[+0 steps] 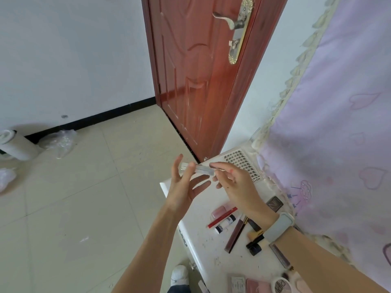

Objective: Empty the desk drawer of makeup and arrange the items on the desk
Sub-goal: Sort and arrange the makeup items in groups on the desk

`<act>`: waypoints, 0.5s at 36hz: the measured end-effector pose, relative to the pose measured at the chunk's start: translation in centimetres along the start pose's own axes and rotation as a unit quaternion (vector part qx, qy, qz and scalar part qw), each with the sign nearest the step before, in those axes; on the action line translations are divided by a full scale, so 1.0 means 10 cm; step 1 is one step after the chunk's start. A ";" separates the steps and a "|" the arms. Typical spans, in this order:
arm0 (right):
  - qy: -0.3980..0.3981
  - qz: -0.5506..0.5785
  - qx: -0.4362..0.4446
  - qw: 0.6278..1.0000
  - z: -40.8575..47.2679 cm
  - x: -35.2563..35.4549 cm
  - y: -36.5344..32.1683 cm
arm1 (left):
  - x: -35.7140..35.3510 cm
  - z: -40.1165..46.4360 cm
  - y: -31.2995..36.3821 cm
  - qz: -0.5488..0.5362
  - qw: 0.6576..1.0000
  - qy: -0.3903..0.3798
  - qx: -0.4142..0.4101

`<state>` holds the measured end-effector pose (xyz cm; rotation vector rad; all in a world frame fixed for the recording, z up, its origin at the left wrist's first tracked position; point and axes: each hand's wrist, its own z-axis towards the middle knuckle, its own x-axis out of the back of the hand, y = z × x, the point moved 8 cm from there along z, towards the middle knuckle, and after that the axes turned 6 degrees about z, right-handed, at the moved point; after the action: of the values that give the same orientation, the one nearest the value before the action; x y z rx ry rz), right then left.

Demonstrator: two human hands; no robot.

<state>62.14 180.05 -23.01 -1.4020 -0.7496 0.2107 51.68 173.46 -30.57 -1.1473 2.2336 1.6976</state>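
You've got both hands up over the far-left corner of the white desk (203, 246), sharing one item: a slim clear tube (197, 167), lying roughly level. Your left hand (183, 187) pinches its left end w/ thumb and index finger, other fingers spread loose. Your right hand (234, 182), wristband (278, 227) on that wrist, pinches the right end w/ curled fingertips. Tube is in the air, not touching the desk.

Below on the desk: lash tray (243, 163) at the far end by the purple curtain (338, 144), then a red pencil (222, 217), a white stick w/ dark cap (225, 223), a brown gloss tube (233, 234), a black lipstick (255, 243) in a loose cluster. Near edge: pink case (257, 286) and tape roll (282, 284). Can't tell if the drawer is open; only its knobs (183, 237) show on the desk front.
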 end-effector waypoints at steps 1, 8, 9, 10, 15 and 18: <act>-0.010 -0.007 0.004 1.000 0.00 -0.01 -0.03 | 0.01 0.00 -0.01 -0.006 1.000 0.011 0.014; -0.066 -0.187 0.145 0.969 -0.01 -0.12 -0.18 | 0.00 -0.05 -0.15 0.001 0.993 0.018 0.113; -0.075 -0.205 0.158 0.963 -0.01 -0.13 -0.19 | -0.02 -0.05 -0.16 -0.007 0.993 0.013 0.116; -0.081 -0.218 0.161 0.959 0.00 -0.13 -0.18 | -0.04 -0.06 -0.16 -0.015 0.993 0.006 0.117; -0.097 -0.237 0.155 0.954 0.00 -0.13 -0.15 | -0.13 -0.06 -0.18 -0.025 0.992 -0.028 0.123; -0.109 -0.249 0.149 0.951 -0.01 -0.15 -0.14 | -0.15 -0.06 -0.18 -0.024 0.991 -0.026 0.127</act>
<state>60.63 178.91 -22.21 -0.8776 -1.1780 0.0770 54.02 173.51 -31.02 -1.0739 2.2887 1.3595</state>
